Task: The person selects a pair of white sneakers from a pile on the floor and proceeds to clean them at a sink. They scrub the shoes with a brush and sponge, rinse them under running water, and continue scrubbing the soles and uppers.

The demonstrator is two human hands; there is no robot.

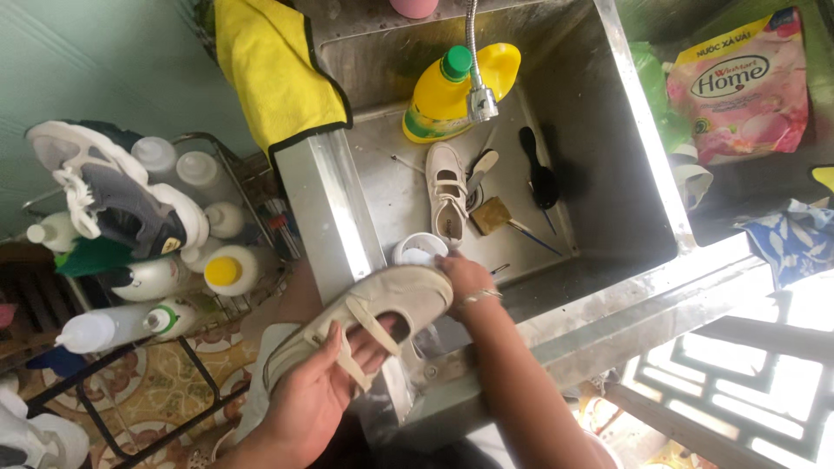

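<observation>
- Shoe [382, 317], beige with a strap, sits over the sink's [330, 200] near corner, held in my left hand [317, 391]; my fingers [382, 340] curl shut into its opening and under the sole.
- My right hand [465, 276] presses on the toe, half hidden behind it; I cannot tell whether it grips anything.
- Wet canvas could slide out of a one-handed hold, I judge, and drop onto the white cup [419, 250] just below.
- Hard rubbing at the toe might twist the shoe and tug its loose strap.
- A slip could also land it on the second shoe [446, 193], sponge [491, 214] and brush [540, 174] lying in the basin, splashing dirty water.
- My elbow swinging left may knock the bottles [230, 269] on the rack.
</observation>
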